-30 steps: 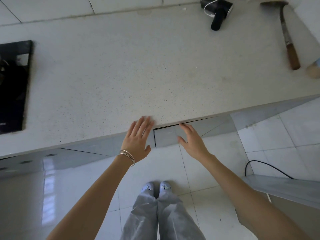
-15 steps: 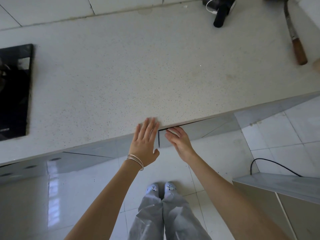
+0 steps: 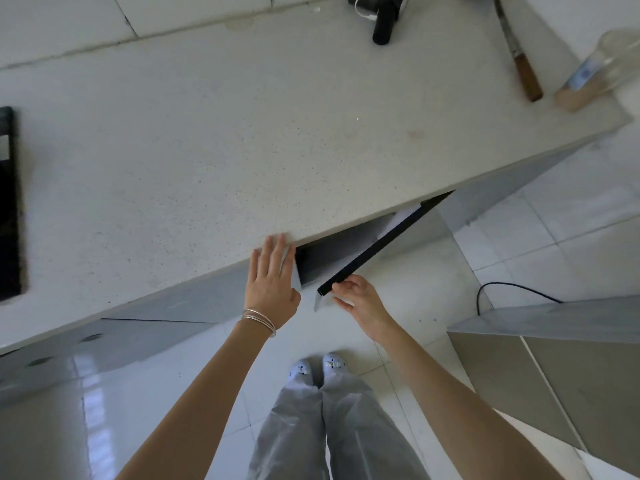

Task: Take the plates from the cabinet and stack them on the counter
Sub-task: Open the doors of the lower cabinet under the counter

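Counter point(image 3: 242, 150) waits for your stack. Cabinet door point(image 3: 381, 244) under it was shut and now swings partly open. Your left hand point(image 3: 272, 289) lies flat beside it; your right hand point(image 3: 360, 299) pinches the door's edge. No plates show yet.

The glossy white square floor tiles point(image 3: 571, 244) reflect light at lower left; large white wall tiles point(image 3: 190, 8) line the top edge.

Grey cabinet door point(image 3: 370, 251) ajar, speckled counter point(image 3: 242, 150)
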The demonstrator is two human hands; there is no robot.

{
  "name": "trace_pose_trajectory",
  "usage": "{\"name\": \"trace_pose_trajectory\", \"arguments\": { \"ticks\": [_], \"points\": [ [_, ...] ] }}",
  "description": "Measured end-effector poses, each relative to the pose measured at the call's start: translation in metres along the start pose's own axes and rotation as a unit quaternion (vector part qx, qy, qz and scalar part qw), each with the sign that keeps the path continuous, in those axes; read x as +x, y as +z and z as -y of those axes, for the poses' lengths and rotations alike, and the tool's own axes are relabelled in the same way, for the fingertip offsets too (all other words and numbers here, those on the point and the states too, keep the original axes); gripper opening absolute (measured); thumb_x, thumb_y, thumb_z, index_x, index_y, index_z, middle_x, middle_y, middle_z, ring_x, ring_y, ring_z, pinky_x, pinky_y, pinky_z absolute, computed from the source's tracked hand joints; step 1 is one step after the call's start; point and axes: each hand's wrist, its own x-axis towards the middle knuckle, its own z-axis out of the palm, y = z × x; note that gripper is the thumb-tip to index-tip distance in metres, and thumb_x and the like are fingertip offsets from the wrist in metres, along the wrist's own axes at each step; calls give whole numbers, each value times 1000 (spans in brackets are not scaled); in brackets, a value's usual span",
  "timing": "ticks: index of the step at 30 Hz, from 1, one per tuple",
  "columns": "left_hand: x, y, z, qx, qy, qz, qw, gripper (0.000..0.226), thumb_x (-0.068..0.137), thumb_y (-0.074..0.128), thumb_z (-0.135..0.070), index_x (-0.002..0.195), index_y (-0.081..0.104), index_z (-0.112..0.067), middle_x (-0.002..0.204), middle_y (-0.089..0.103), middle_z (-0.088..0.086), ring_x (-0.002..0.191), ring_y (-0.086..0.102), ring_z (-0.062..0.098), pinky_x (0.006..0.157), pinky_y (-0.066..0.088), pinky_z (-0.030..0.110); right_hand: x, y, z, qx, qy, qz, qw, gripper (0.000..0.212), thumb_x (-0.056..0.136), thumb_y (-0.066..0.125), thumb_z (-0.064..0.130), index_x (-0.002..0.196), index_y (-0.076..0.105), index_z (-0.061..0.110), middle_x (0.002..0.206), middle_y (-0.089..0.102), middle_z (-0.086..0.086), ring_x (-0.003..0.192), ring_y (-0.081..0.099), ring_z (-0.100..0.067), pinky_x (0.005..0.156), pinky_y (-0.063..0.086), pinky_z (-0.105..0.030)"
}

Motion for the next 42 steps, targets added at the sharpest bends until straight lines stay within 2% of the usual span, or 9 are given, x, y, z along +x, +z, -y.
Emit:
{"name": "trace_pose_trajectory", "arguments": {
  "ticks": [7,13,20,25,29,33,37,40,42],
  "points": [
    [-27,5,-32,0,57,38,998,87,57,78,-23,135,43,-5,141,39,22,130,36,41,104,26,57,-43,-24,-21,-68,-36,-104,992,29,75,72,-1,95,54,11,85,64,-5,74,63,-8,75,47,-21],
    [-46,3,-51,21,94,54,994,78,60,78,-33,128,51,-8,134,50,19,123,47,38,100,36,56,-67,-52,-27,-135,-22,-138,981,35,71,76,5,92,50,16,87,62,-7,79,62,-18,85,51,-38],
    [-47,-3,-94,-1,93,49,994,61,69,66,-39,121,58,-8,122,60,18,111,57,38,91,45,58,-109,-123,-22,-256,-8,-143,956,40,75,75,12,104,48,7,87,60,0,74,59,-8,55,43,-8],
    [-50,0,-146,-6,93,69,993,59,70,54,-43,119,60,-11,120,62,16,108,59,37,89,47,57,-133,-191,-17,-296,-8,-169,940,48,73,77,19,110,49,7,99,62,-5,90,60,-17,70,45,-22],
    [-53,2,-190,-5,89,69,994,58,69,55,-44,116,62,-12,116,65,14,105,61,36,87,49,56,-143,-239,-6,-305,-8,-200,931,45,70,79,17,106,52,6,90,60,-3,82,59,-14,64,43,-17],
    [-53,6,-226,2,80,73,994,58,69,57,-45,116,62,-13,115,65,12,105,61,35,87,49,55,-139,-294,1,-332,10,-212,919,72,55,79,46,110,53,7,104,57,-13,90,59,-22,72,47,-28],
    [-54,6,-249,22,73,78,994,58,67,57,-47,115,63,-15,115,65,12,105,61,34,88,48,55,-141,-331,24,-387,2,-207,898,50,63,81,32,102,60,9,99,58,-12,89,60,-26,66,44,-22],
    [-55,3,-257,21,55,82,995,58,67,55,-46,115,64,-15,115,66,12,104,62,35,85,49,56,-148,-344,45,-434,-31,-200,878,77,62,80,43,124,52,8,115,53,-12,110,52,-33,87,47,-37],
    [-57,0,-256,22,42,85,995,57,67,55,-47,115,64,-15,115,66,12,104,62,35,85,49,56,-156,-334,62,-490,-59,-193,848,77,70,79,26,135,41,7,130,42,-18,122,39,-34,102,35,-44]
  ]
}}
